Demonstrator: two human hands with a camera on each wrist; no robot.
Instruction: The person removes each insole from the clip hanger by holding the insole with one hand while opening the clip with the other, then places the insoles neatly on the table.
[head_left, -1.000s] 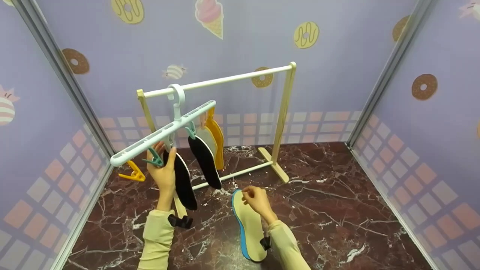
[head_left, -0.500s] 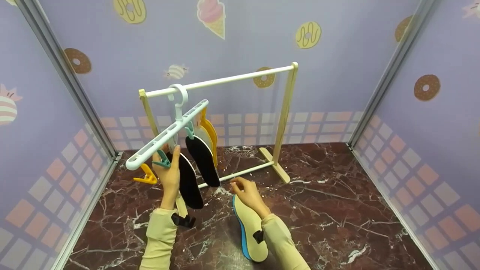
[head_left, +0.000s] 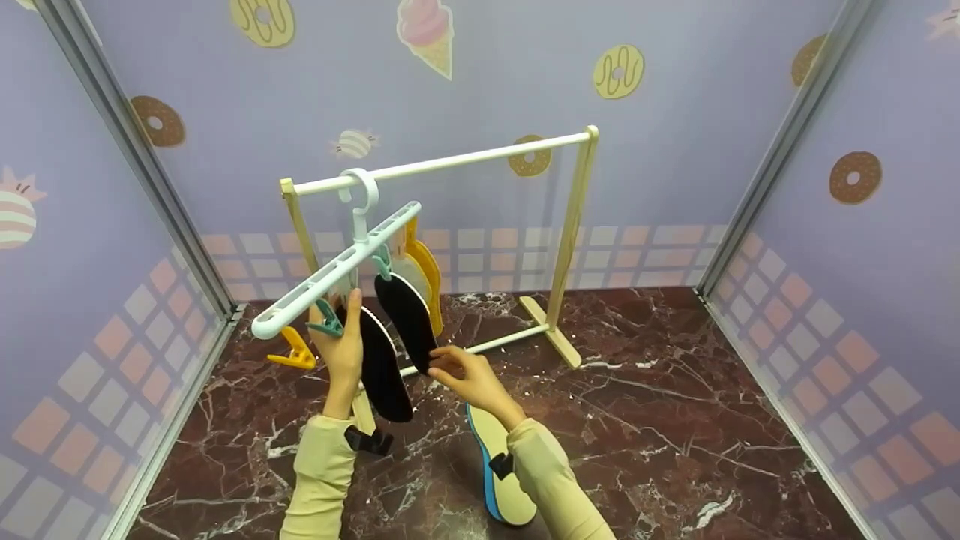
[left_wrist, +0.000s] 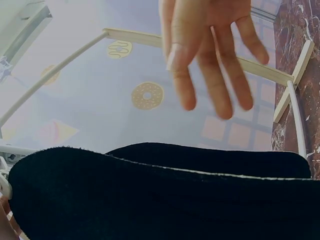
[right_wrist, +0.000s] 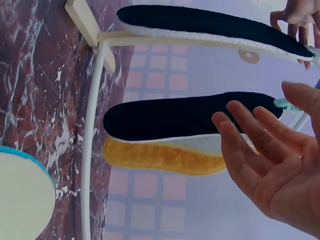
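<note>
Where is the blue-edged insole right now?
In the head view, the blue-edged insole lies on the marbled surface, just right of bottom centre, partly hidden by the right sleeve.

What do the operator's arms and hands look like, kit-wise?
Left hand and right hand: both bare, no gloves. Left sleeve and right sleeve are long, pale cream-yellow, creased, with no print visible. Each wrist carries a small black device, left mount and right mount. No cables can be made out.
</note>
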